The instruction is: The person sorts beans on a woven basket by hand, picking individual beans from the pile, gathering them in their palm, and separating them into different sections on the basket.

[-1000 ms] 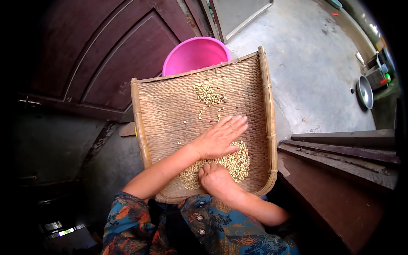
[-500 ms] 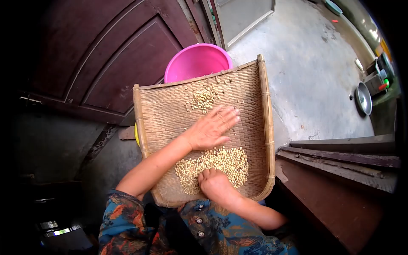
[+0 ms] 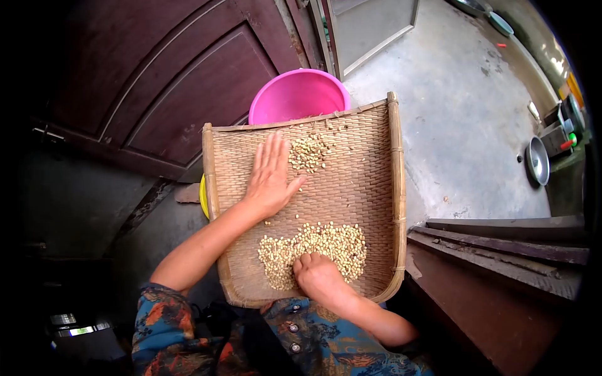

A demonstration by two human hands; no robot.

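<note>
A woven bamboo winnowing basket (image 3: 338, 194) lies tilted in front of my body, its raised rims at the sides and near end. My left hand (image 3: 269, 182) rests flat on the weave, fingers stretched towards the far edge and thumb out to the right. Just right of its fingers is a small, loose patch of beans (image 3: 308, 153), some darker. A larger heap of pale yellow beans (image 3: 332, 244) spreads across the near half. At that heap's near side my right hand (image 3: 316, 274) is closed, fingertips curled down among the beans; whatever they pinch is hidden.
Beyond the basket's far edge stands a pink basin (image 3: 301, 94), by a dark red door (image 3: 188, 94). Part of a yellow object (image 3: 203, 195) shows at left. A wooden sill (image 3: 495, 238) runs close on the right. Metal bowl (image 3: 537, 161) sits on the grey floor (image 3: 451, 119).
My left hand has swung left and away from me across the basket, from its middle to beside the small patch. My right hand stays at the heap.
</note>
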